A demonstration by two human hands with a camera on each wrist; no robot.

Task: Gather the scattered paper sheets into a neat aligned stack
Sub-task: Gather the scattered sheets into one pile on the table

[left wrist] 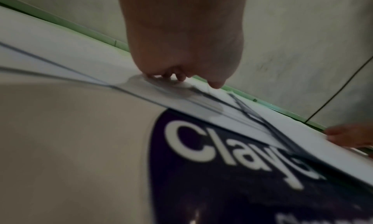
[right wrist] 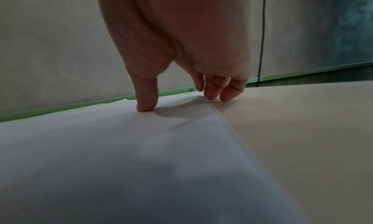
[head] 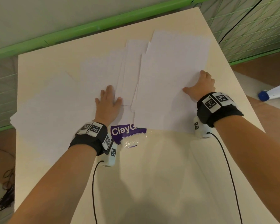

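Left hand [head: 107, 102]: flat, fingers straight, palm down, pressing the sheets at the middle of the spread.
Right hand [head: 200, 85]: at the right edge of the rightmost sheet; thumb [right wrist: 146, 98] presses on top, curled fingertips [right wrist: 228, 95] meet the paper's edge and the table.
Sheets [head: 171, 75]: white, fanned and overlapping across the far half of the table, edges unaligned.
Wrapper [head: 128, 132]: purple, "Clay" lettering, partly under the sheets' near edge.
Table [head: 152, 167]: beige.

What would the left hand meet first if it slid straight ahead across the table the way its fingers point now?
Probably only more paper: the left hand lies flat on the scattered paper sheets, and overlapping sheets continue ahead towards the table edge; nothing else shows in that line.
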